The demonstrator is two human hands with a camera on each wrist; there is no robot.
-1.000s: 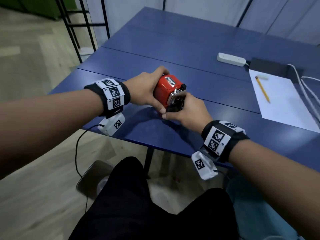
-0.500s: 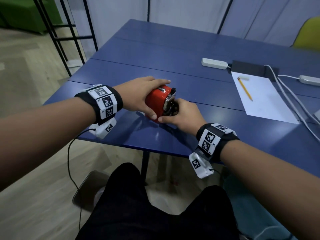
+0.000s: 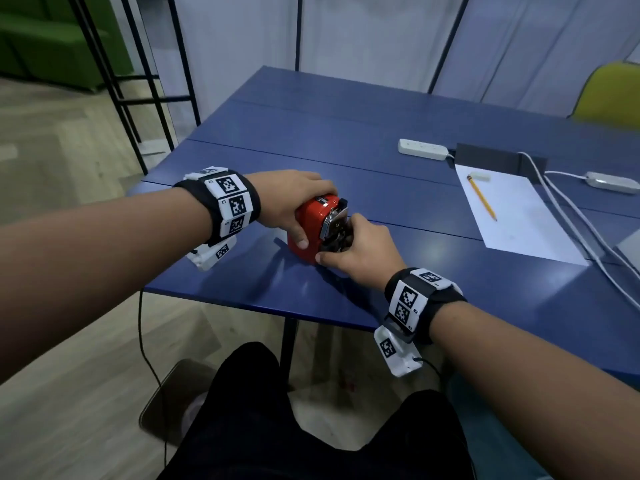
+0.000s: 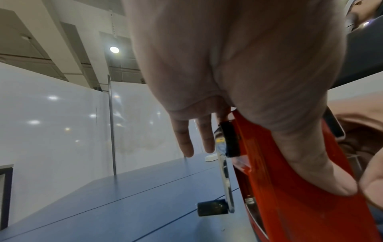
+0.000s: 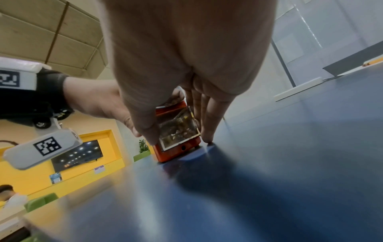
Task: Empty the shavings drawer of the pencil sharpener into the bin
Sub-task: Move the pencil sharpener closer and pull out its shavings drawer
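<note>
Sharpener (image 3: pixel 313 226): centre of head view, on blue table (image 3: pixel 381 140), near its front edge.
Left hand (image 3: pixel 294 199): clamps red body from above.
Right hand (image 3: pixel 360 249): fingers pinching clear drawer (image 5: pixel 178 129), seemingly seated.
Technique: brace body, pull drawer straight out, level.
Heading: drawer end faces lower right; crank (image 4: pixel 225 172) faces upper left.

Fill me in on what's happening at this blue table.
A person is working on a red pencil sharpener that stands on the blue table. The left hand grips its body from above to steady it. The right hand pinches the clear shavings drawer at the front, thumb one side, fingers the other. The drawer, with shavings inside, looks hardly drawn out. No bin can be made out for certain.
</note>
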